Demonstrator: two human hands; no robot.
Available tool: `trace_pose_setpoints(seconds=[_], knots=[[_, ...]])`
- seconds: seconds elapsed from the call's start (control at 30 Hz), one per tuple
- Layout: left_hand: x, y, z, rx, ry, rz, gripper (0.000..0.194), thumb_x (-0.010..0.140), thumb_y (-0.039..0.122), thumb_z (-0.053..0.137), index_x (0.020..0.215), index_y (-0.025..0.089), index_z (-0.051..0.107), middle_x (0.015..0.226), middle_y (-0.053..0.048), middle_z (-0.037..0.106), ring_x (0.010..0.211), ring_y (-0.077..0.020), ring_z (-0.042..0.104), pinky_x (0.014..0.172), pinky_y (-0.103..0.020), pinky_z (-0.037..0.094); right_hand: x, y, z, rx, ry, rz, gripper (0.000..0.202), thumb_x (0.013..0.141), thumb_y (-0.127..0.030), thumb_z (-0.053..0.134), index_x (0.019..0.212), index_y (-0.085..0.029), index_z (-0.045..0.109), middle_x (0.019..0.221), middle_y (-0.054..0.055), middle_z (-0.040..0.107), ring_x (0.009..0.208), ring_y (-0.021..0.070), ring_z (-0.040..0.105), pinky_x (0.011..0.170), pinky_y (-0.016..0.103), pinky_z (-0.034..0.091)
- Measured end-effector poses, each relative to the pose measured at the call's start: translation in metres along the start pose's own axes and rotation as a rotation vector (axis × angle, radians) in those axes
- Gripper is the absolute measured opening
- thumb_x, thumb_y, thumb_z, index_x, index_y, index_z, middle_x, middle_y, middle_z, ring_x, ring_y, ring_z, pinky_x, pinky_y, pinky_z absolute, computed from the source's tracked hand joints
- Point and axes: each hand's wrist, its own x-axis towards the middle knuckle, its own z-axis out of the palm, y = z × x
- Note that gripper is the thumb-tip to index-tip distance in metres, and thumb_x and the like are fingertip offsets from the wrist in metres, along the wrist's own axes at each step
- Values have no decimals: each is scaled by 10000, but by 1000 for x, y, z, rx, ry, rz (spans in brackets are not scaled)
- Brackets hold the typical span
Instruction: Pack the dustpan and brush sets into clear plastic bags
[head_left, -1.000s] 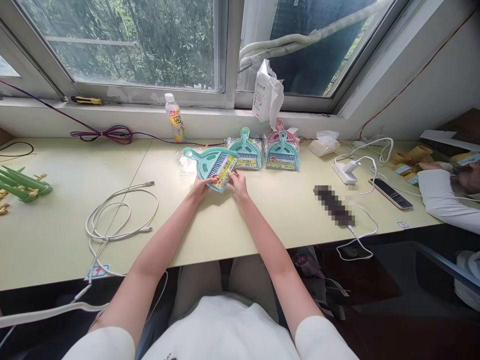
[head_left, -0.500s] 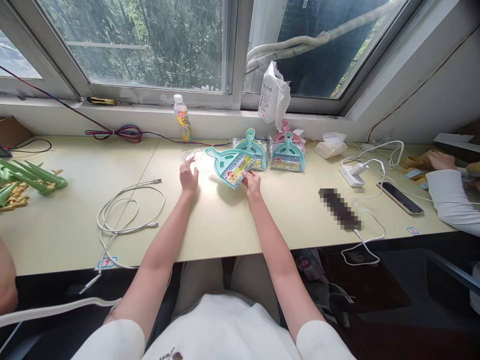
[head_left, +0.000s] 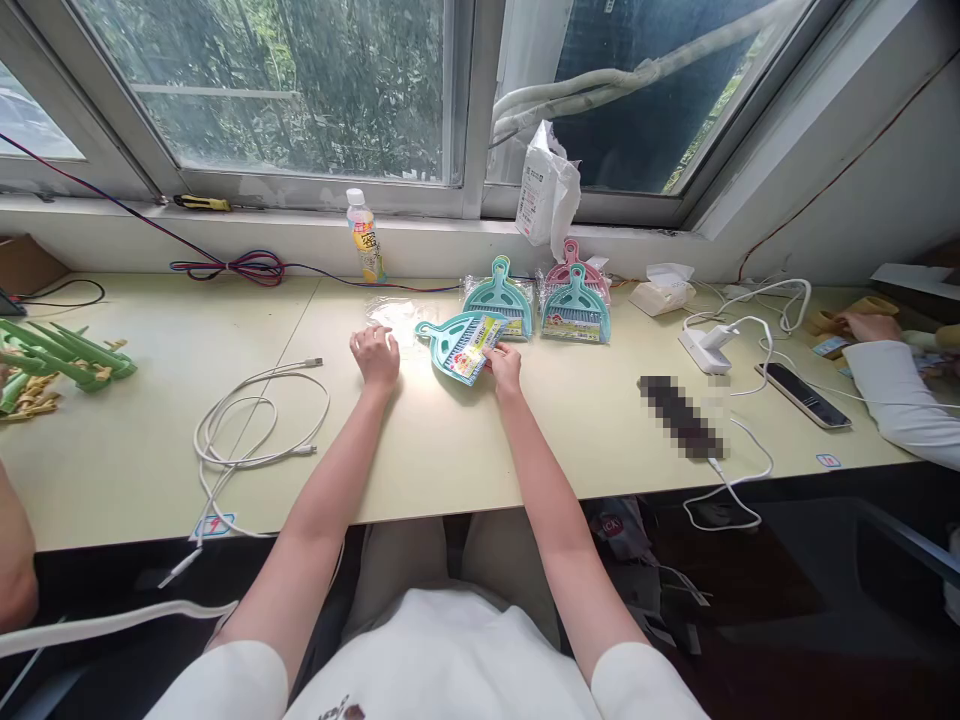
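Note:
My right hand grips a mint-green mini dustpan and brush set by its lower right corner, at the printed label. The set is tilted, its handle pointing left. My left hand is at the near left edge of a clear plastic wrapper; its fingers bend loosely downward with the thumb apart, and nothing shows in them. Behind the held set lies another green dustpan set in clear wrapping. Right of that, a wrapped green set overlaps a pink dustpan.
A drink bottle stands by the window. A white cable lies coiled left. On the right are a tissue pack, a power strip and a phone. Another person's sleeve is at far right; green-and-yellow pieces lie far left.
My left hand has come down and slightly left, its fingers more bent. The held dustpan set has dropped a little and turned flatter, still in my right hand.

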Motion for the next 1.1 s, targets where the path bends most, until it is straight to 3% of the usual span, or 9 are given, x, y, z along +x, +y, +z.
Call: trace_pose_setpoints(seconds=[0.1, 0.23, 0.57, 0.73, 0.9, 1.0, 1.1], knots=[[-5, 5, 12, 19, -98, -29, 238, 775, 221, 651, 1012, 198, 662, 1207, -173, 594, 1314, -395, 386, 1175, -583, 91, -3, 1, 2, -15, -90, 20, 207, 754, -133, 689, 958, -149, 655, 863, 60, 761, 742, 190, 734, 730, 336, 620], [-6, -1, 15, 134, -167, -68, 281, 761, 141, 615, 1038, 156, 657, 1174, -216, 597, 1287, -420, 420, 1153, -583, 127, -6, 2, 6, -25, -160, 32, 198, 751, -130, 709, 942, -142, 656, 829, 57, 759, 693, 184, 727, 703, 336, 620], [2, -7, 1, -172, -50, -118, 410, 705, -8, 470, 1006, 204, 651, 1048, -108, 619, 1082, -275, 567, 1044, -430, 390, -5, -1, 4, 20, -42, 43, 187, 775, -107, 685, 952, -150, 641, 876, 62, 764, 757, 182, 734, 738, 322, 627], [6, -2, 2, -231, 7, -36, 366, 806, 46, 448, 1073, 205, 643, 1030, -83, 647, 1013, -219, 608, 1003, -377, 439, -12, -3, 7, 60, -150, 82, 168, 754, -86, 717, 902, -137, 655, 802, 57, 761, 701, 182, 728, 741, 338, 622], [0, 12, 9, -277, -121, 150, 279, 907, 160, 471, 1118, 185, 652, 1056, -102, 676, 1010, -221, 638, 994, -391, 461, -21, -1, 13, 190, -218, 64, 169, 748, -89, 730, 885, -140, 644, 797, 56, 766, 729, 184, 732, 760, 326, 618], [-9, 27, 10, -196, -103, 202, 281, 942, 230, 483, 1174, 198, 637, 1257, -128, 623, 1232, -258, 554, 1114, -438, 365, -22, 2, 18, 248, -167, 36, 161, 769, -88, 707, 879, -158, 613, 798, 36, 762, 725, 171, 727, 759, 317, 619], [-16, 40, 6, -132, 142, 113, 550, 906, 337, 596, 1420, 211, 449, 1572, -149, 321, 1494, -307, 225, 1213, -496, 166, -23, 4, 21, 291, -143, 24, 150, 790, -93, 687, 883, -167, 595, 797, 21, 755, 721, 159, 722, 762, 315, 620]])
